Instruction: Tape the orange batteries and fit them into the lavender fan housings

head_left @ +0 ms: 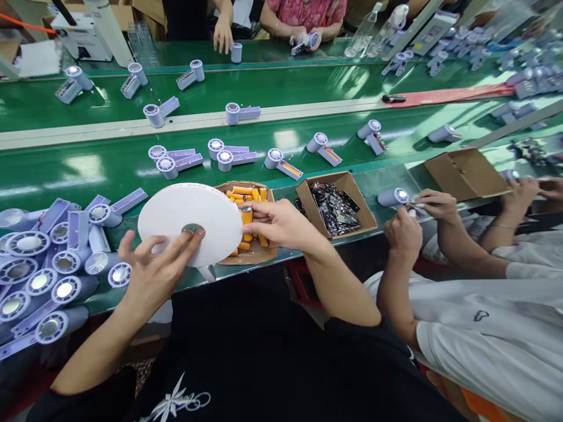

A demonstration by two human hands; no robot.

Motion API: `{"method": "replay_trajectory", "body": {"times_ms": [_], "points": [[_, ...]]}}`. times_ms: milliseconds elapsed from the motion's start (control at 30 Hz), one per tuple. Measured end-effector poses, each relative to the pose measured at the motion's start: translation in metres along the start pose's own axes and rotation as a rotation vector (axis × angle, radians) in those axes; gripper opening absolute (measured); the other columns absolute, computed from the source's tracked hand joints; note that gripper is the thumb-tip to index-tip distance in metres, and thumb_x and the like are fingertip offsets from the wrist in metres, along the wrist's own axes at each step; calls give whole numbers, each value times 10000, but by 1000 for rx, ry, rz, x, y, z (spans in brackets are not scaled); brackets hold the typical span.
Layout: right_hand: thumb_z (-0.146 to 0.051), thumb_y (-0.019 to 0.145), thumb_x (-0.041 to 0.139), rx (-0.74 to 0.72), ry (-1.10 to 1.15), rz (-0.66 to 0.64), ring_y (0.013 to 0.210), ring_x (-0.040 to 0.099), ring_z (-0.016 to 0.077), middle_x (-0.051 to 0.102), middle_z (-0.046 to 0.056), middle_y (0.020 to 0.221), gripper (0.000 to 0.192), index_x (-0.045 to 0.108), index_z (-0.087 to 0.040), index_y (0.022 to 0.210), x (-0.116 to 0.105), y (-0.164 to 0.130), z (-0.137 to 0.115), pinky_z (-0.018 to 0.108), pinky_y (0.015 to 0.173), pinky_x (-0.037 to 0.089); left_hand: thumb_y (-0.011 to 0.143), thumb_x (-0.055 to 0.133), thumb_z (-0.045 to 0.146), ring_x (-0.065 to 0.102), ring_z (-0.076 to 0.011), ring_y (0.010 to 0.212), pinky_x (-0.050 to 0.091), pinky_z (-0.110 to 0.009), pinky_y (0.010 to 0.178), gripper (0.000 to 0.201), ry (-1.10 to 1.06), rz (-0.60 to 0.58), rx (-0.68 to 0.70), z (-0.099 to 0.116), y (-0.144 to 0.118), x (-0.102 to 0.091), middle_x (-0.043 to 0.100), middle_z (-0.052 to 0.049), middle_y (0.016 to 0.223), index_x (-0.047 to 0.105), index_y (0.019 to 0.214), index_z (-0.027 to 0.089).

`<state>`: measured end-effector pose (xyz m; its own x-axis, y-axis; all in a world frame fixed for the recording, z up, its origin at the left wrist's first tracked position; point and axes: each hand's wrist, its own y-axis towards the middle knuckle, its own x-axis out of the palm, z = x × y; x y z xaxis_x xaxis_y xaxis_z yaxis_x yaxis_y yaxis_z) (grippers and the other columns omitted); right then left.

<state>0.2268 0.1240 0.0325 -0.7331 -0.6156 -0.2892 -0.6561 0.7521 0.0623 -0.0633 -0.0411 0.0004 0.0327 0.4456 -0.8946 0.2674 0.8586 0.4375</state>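
Observation:
A large white roll of tape (176, 205) lies in front of me at the bench edge, overlapping a cardboard tray (264, 258) of orange cylindrical batteries. My left hand (153, 264) rests on the roll, fingers spread, with fingertips touching its dark core. At the roll's right rim, my right hand (281, 223) pinches an orange battery (247, 218) between thumb and fingers, above the tray. Whether a strip of tape touches that battery is hard to make out. To the left is a heap of lilac handheld fan housings (65, 262).
A cardboard box (367, 221) of small dark circuit boards stands right of the tray. Several fan housings (225, 159) lie along the green conveyor belt (281, 138). A neighbour's hands (402, 234) work on a fan at right; other people sit across the belt.

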Motion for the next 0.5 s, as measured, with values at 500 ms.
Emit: {"method": "replay_trajectory", "body": {"times_ms": [500], "points": [[-366,922,818,71,103,-7,834,714,197,764,9,850,287,833,-175,1136,-25,20,1,336,786,610,1008,703,246,656,-302,1041,468,-536,1033,691,-259,-81,-2,-21,13,31,840,-34,1299,597,1645,494]]}}
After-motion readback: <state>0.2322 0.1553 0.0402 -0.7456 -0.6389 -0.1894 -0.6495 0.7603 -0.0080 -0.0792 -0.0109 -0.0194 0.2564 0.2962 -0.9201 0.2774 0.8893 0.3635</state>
